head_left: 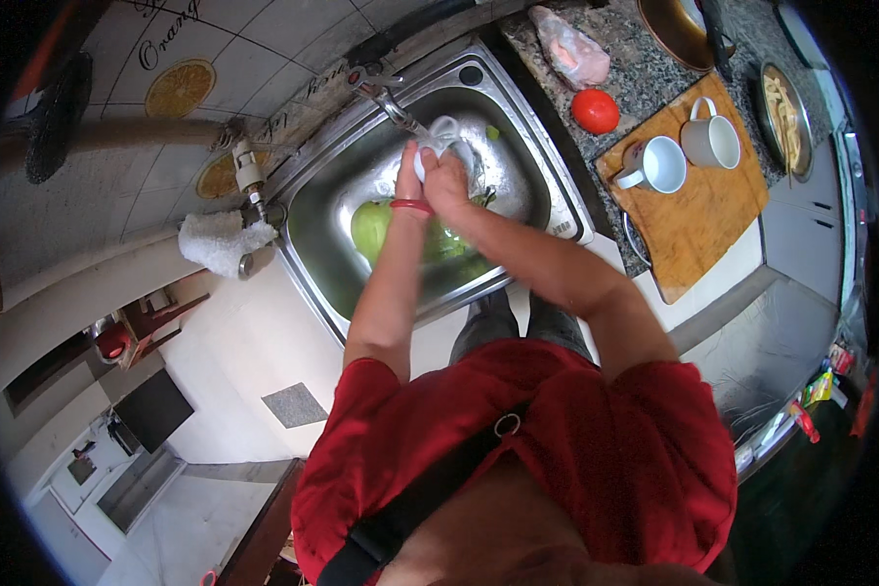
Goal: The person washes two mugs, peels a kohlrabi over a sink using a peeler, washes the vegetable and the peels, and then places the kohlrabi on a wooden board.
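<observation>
Under the running tap (389, 102), my left hand (409, 178) and my right hand (446, 184) are closed together around a white cup (424, 162). My fingers cover most of the cup; a white rounded part shows just beyond them, by the spout. Both hands are over the far part of the steel sink (314, 217). A large light-green vegetable (369, 230) lies in the basin below my wrists, partly hidden by my forearms. A small green scrap (492, 132) sticks to the basin's far right side.
On the counter at right, two white mugs (663, 164) (721, 143) stand on a wooden cutting board (698, 230). Behind it lie a tomato (595, 111) and a piece of raw meat (572, 51). A pan (676, 34) and a bowl of pale strips (783, 112) are farther right. A white towel (220, 242) hangs left.
</observation>
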`<state>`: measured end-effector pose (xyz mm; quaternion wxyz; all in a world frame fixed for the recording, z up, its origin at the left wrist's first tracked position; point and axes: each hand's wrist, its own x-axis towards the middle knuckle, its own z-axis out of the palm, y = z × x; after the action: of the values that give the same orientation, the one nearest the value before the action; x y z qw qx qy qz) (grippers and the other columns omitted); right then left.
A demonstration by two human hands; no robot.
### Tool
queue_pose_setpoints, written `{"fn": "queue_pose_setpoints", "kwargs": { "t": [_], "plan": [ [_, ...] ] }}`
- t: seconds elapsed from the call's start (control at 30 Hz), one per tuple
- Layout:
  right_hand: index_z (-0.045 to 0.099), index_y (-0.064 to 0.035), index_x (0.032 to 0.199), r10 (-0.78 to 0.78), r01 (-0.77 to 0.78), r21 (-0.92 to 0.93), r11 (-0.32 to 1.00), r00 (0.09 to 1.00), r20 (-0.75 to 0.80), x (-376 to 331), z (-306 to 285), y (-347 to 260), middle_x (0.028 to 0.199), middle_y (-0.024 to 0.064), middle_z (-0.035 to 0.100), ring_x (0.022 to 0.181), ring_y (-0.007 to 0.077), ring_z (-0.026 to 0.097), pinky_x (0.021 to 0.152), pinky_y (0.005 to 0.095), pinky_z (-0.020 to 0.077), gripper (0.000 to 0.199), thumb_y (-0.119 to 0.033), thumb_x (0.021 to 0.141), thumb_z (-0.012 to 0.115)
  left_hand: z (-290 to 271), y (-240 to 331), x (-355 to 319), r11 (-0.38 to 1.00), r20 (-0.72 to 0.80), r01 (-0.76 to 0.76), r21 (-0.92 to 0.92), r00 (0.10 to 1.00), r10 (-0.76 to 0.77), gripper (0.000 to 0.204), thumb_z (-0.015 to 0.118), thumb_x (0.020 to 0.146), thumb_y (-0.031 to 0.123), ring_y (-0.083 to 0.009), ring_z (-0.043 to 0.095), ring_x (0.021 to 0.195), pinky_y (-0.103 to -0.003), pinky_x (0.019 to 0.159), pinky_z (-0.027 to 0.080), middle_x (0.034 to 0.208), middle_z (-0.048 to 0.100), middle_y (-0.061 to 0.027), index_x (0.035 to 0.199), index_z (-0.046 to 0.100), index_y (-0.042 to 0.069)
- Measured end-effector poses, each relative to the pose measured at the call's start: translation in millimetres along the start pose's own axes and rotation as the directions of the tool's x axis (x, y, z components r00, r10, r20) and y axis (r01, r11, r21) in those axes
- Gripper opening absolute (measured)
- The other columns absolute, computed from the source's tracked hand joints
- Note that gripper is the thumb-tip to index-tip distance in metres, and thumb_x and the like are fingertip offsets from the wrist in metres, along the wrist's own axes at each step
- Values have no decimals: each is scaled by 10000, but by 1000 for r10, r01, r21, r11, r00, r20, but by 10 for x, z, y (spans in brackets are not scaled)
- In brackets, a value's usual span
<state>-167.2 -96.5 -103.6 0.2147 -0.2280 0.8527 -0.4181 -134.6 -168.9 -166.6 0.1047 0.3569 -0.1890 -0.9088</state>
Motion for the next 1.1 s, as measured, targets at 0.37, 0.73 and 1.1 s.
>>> {"fn": "queue_pose_setpoints", "kwargs": {
  "t": [0.37, 0.73, 1.1],
  "plan": [
    [509, 17, 804, -228, 262, -182, 948, 956, 185, -35, -206, 67, 762, 218, 571, 713, 361, 568, 631, 445, 450, 319, -296, 811, 446, 105, 79, 52, 998, 153, 1, -64, 988, 9, 315, 450, 812, 362, -245, 561, 764, -363, 753, 449, 797, 591, -84, 836, 559, 67],
    [567, 0, 798, 585, -645, 593, 482, 740, 331, 470, -489, 155, 774, 160, 560, 631, 248, 551, 532, 411, 426, 273, -254, 808, 468, 535, -33, -880, -613, 653, -387, 689, 699, 292, 693, 610, 697, 387, -417, 261, 1174, -466, 955, 237, 1303, 176, -262, 1251, 320, 88],
    [588, -66, 843, -68, 99, -55, 994, 907, 415, 493, -636, 11, 834, 157, 588, 717, 306, 574, 623, 381, 448, 301, -312, 814, 417, 190, 8, -271, 81, 292, -454, 888, 690, 663, 369, 601, 746, 306, -325, 579, 709, -408, 634, 464, 809, 594, -111, 1033, 528, 87]
  ]
}}
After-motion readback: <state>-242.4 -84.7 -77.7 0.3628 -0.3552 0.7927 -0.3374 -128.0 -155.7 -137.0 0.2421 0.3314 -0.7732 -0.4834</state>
